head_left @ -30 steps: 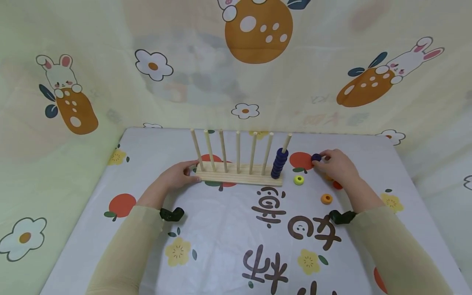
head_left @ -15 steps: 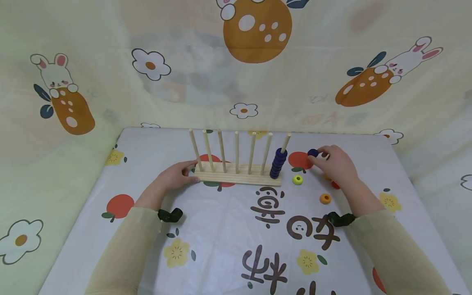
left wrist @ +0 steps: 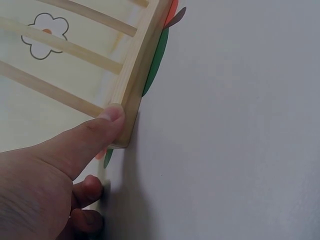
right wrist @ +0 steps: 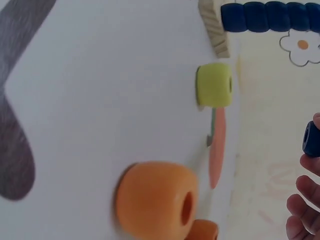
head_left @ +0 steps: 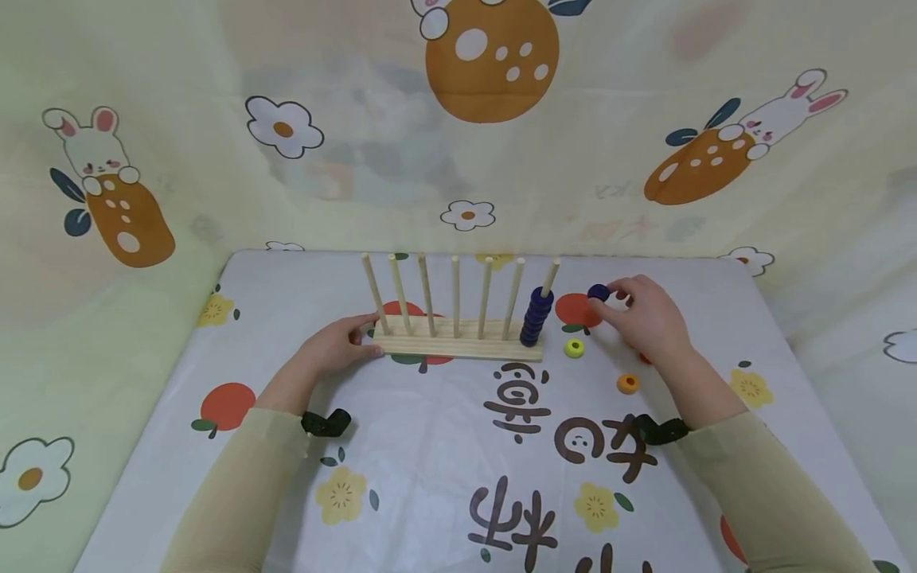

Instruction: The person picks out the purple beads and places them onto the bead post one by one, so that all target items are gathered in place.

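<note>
A wooden peg rack (head_left: 458, 342) with several upright pegs stands on the cloth. Its rightmost peg carries a stack of dark blue beads (head_left: 536, 317); the other pegs are bare. My left hand (head_left: 335, 344) grips the rack's left end, the thumb (left wrist: 114, 114) pressing on the base in the left wrist view. Between thumb and finger, my right hand (head_left: 648, 318) pinches a dark blue bead (head_left: 598, 294), held off the table to the right of the stack. In the right wrist view that bead (right wrist: 313, 139) shows at the right edge, its hole visible.
A yellow-green bead (head_left: 574, 348) lies just right of the rack. Closer to me is an orange bead (head_left: 627, 384); another orange bead (right wrist: 204, 230) sits behind it in the right wrist view. A red bead (head_left: 645, 359) is mostly hidden by my right hand. Patterned cloth (head_left: 401, 461) covers the table.
My right hand has lifted the blue bead a little and brought it left toward the stack. The left hand keeps its hold on the rack. The whole head view has shifted slightly.
</note>
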Motion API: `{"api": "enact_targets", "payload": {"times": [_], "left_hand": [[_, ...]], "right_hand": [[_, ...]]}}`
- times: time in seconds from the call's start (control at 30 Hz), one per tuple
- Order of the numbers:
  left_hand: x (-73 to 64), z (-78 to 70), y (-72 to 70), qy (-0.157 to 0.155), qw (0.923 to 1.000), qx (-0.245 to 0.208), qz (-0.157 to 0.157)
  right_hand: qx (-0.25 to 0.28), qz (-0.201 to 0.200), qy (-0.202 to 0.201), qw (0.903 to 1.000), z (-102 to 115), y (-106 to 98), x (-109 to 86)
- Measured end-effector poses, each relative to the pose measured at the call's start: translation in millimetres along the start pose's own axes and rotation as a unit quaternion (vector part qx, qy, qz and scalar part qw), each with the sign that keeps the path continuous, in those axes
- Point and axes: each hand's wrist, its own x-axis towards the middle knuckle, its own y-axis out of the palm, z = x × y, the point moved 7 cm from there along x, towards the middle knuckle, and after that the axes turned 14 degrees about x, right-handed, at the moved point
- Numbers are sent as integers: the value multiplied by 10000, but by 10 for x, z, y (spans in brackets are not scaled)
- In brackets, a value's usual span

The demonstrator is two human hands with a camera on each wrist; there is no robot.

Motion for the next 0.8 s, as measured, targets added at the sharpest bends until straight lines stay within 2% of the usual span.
{"api": "enact_targets", "payload": {"times": [0.37,0.6,0.8], "left_hand": [[-23,-30,-70,49,10000,52,-45],[-26,-61,-25,87,10000,-10,42],[-40,-50,-24,110,9999,-20,-14]], "right_hand": [[118,-284,-417,9987,300,-88,-126],[87,-319,-505,9982,394,-132,-197],[152,-420,-556,9975,498,-191,-238]]}}
